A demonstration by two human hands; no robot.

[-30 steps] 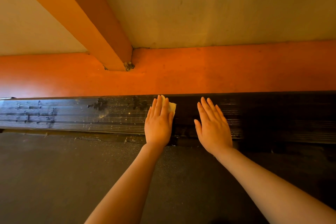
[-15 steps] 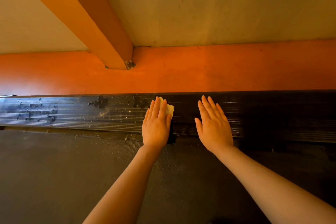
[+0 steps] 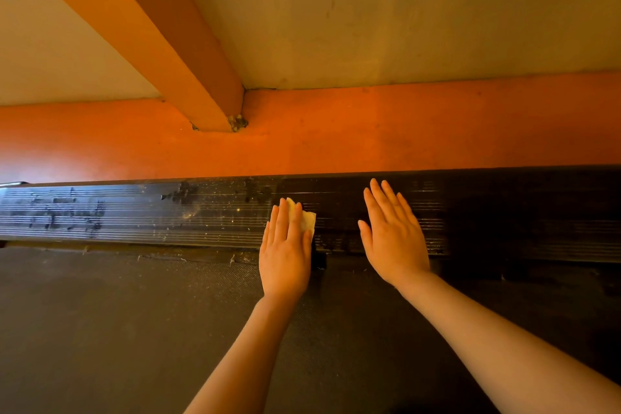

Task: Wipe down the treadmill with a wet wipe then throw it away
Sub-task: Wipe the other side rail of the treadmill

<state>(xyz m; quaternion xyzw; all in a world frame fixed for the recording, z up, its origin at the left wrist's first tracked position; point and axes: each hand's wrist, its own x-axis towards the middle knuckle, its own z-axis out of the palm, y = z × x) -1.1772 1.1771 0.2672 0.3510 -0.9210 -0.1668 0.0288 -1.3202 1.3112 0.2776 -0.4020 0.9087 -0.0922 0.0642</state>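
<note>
Left hand [image 3: 285, 252], fingers straight, pressed a pale folded wet wipe [image 3: 307, 220] onto the black ribbed treadmill side rail [image 3: 134, 218]; right hand [image 3: 393, 235] rested flat beside it, holding nothing.

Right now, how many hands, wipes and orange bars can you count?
Hands: 2, left hand and right hand
Wipes: 1, the wipe under the left hand
Orange bars: 2, slanted bar and long bar
Total: 5
</note>
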